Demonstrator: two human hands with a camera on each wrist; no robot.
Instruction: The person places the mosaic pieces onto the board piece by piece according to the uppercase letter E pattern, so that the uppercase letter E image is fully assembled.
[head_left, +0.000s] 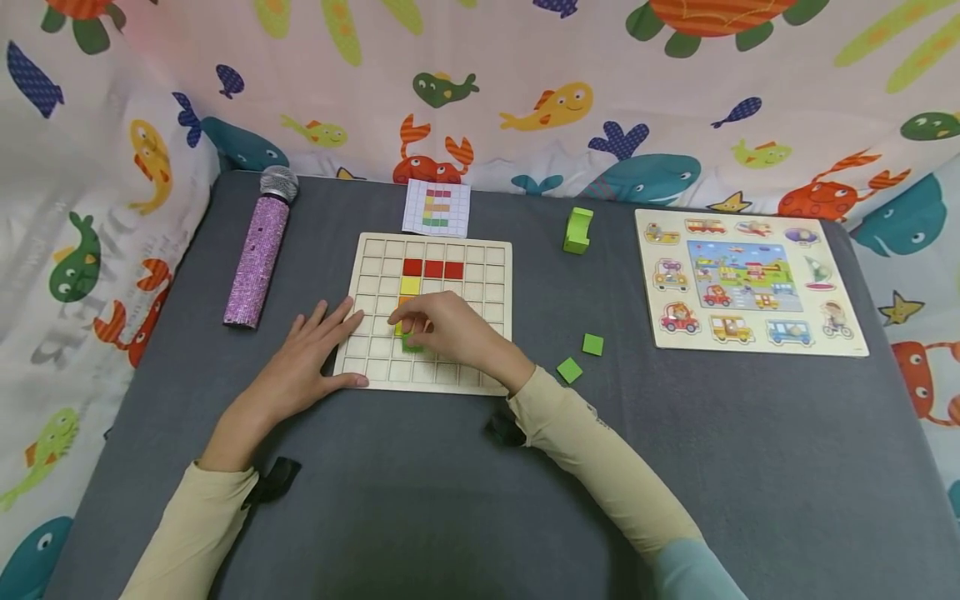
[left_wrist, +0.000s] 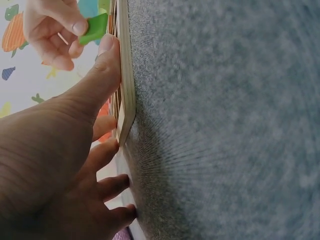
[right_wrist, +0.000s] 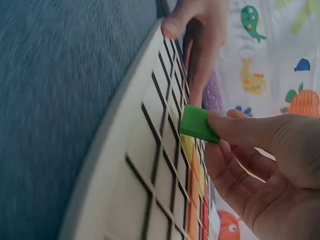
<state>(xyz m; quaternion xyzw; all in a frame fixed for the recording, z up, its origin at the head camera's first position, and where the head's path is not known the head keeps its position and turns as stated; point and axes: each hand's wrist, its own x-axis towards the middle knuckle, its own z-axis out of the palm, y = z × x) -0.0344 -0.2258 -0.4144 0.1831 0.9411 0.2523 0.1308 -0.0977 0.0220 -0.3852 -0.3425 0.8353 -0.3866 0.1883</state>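
My right hand (head_left: pixel 453 329) pinches a green square tile (right_wrist: pixel 197 123) between thumb and fingers, close over the wooden grid board (head_left: pixel 375 372). On the board, a row of red tiles (head_left: pixel 433 268) has a yellow tile (head_left: pixel 410 285) below its left end. Orange and another yellow show lower in that column, partly hidden by the right hand in the head view. My left hand (head_left: pixel 303 354) rests at the board's left edge, fingers spread, the thumb at the near left corner. In the left wrist view, the thumb (left_wrist: pixel 102 65) lies along the board's edge.
Behind the board lies a pattern card (head_left: pixel 437 208) with coloured squares. Two loose green tiles (head_left: pixel 592 344) lie to the right, with a row of green tiles (head_left: pixel 577 231) farther back. A vehicle puzzle (head_left: pixel 750 333) is at far right, a glittery purple microphone (head_left: pixel 257 258) at left.
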